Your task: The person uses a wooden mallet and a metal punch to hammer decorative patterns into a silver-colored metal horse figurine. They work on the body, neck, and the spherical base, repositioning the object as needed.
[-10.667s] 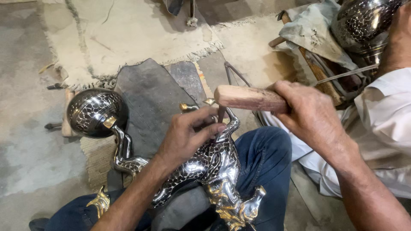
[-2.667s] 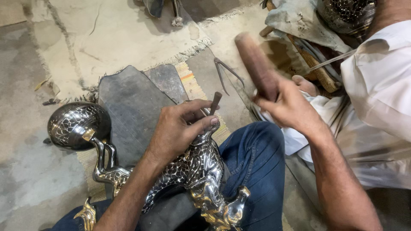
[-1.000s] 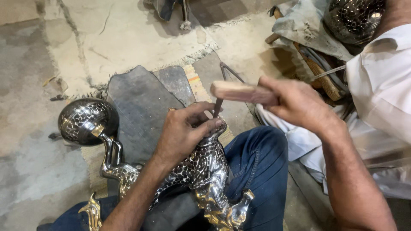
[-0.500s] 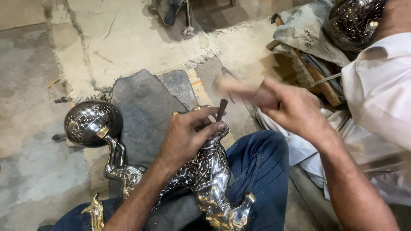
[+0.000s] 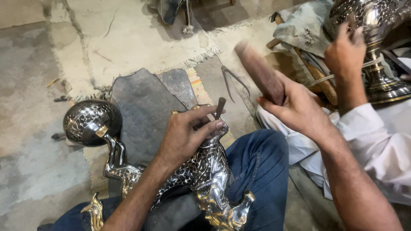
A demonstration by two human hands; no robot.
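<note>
The left hand (image 5: 184,139) pinches a small punch (image 5: 219,108) upright against the silver-and-gold metal figurine (image 5: 201,171) lying across the lap. The right hand (image 5: 295,107) grips a wooden mallet (image 5: 259,72) — raised, blurred — above it.

Soft, even daylight, moderately bright. Pale cracked concrete floor (image 5: 128,38) lit flat, nearly washed out. Strong specular highlights on polished silver engraved metal figure (image 5: 201,171). Heavy motion blur on brown wooden mallet (image 5: 259,72) just right of figure; rest sharp. Faint shadows beneath figure.
</note>
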